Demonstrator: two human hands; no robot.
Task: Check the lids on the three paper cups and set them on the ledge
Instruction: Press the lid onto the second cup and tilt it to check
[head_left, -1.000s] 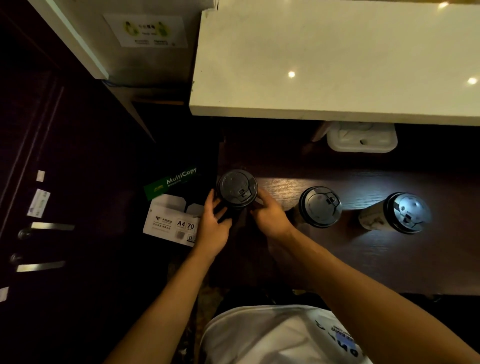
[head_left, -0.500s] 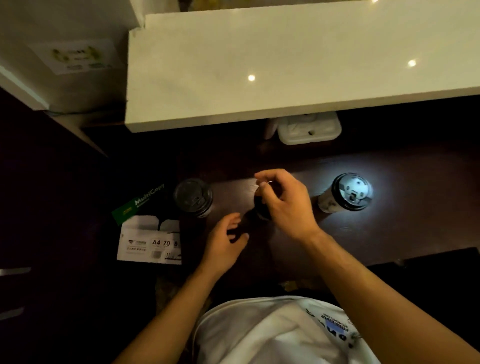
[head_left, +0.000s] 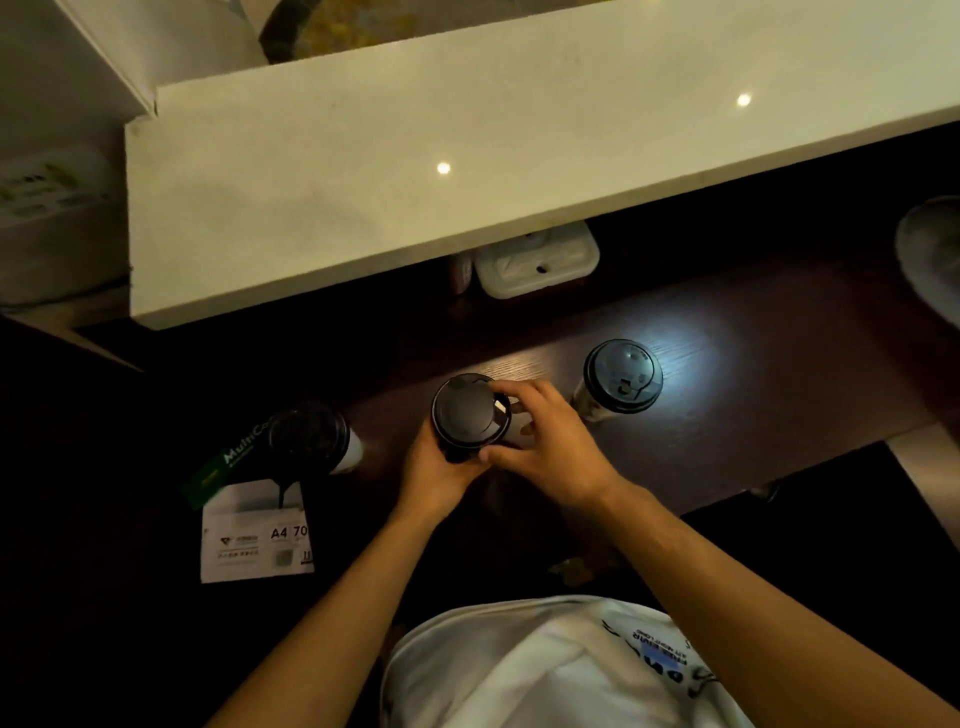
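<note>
Head view, 1 frame. 3 paper cups with dark lids stand in a row on the dark wooden counter (head_left: 727, 415), below the pale ledge (head_left: 467, 156).

Middle cup (head_left: 470, 418): held between both hands, lid on, its top facing the camera. Left hand (head_left: 436, 478) wraps the near side of the cup below the lid, fingers curled round it. Right hand (head_left: 545, 452) grips from the right, fingers curled over the lid's edge, thumb at the near rim. Whether the cup's base touches the counter cannot be told; the hands hide it.

Left cup (head_left: 311, 439): in shadow at the counter's left end, lid on, untouched, well apart from both hands.

Right cup (head_left: 621, 379): in a bright patch of light, lid on, just beside the right hand's knuckles but not touching.

Other items: MultiCopy A4 paper box (head_left: 254, 530) lower left, partly behind the left cup. White lidded container (head_left: 535, 262) under the ledge's edge. White printed shirt (head_left: 545, 670) at the bottom.
</note>
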